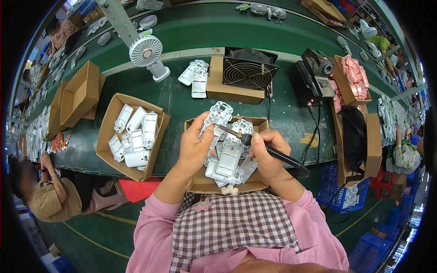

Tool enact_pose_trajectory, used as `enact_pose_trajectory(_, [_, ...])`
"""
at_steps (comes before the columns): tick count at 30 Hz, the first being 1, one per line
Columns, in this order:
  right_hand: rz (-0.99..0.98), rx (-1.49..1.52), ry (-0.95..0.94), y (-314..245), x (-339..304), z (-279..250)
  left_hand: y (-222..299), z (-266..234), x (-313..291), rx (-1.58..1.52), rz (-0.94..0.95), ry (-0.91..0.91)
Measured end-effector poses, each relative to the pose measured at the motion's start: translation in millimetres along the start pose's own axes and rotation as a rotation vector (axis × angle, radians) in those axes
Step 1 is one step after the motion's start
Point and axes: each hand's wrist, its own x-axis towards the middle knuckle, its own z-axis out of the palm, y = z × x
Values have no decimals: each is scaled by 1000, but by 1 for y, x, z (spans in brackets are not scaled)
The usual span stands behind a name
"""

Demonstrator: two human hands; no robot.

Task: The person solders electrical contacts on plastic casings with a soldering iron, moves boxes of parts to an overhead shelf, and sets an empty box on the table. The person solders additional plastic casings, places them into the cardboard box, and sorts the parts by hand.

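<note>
Between the thumb and fingers of my left hand [193, 144] is a white plastic housing [221, 110] with small metal parts on it. My right hand [272, 157] is closed round the black handle of a soldering iron [286, 158]. The iron's metal tip points left and reaches the lower part of the held housing; whether it touches is too small to tell. Both hands are above an open cardboard box [255, 187] in front of me. More white housings [228, 158] lie heaped in that box, partly hidden by my hands and the iron.
Left stands a cardboard box [104, 145] of white shells. Behind are a small white fan [146, 51], loose housings [199, 83] and a black box fan [249, 73]. A black soldering station [301, 82] and boxed pink parts [354, 75] stand right. A co-worker [54, 195] sits left.
</note>
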Motion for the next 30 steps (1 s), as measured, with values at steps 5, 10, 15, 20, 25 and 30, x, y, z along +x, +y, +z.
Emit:
enact_pose_trajectory(5, [11,-6,-3,-1,-1,0,2,2,-1,33,15,-8])
enact_pose_trajectory(10, [19,11,-15,-1,0,1,-1,0,-1,37,39,0])
enact_pose_trajectory(15, [22,-6,-24,-1,0,1,-2,0,0,54,34,1])
enact_pose_trajectory(20, [10,-5,-36,-2,0,0,-3,1,-2,42,52,9])
enact_pose_trajectory(25, [-36,17,-19,2,-1,-1,-2,1,-2,25,44,9])
enact_pose_trajectory(30, [-17,-6,-37,-1,0,-2,-2,-1,-1,-34,25,18])
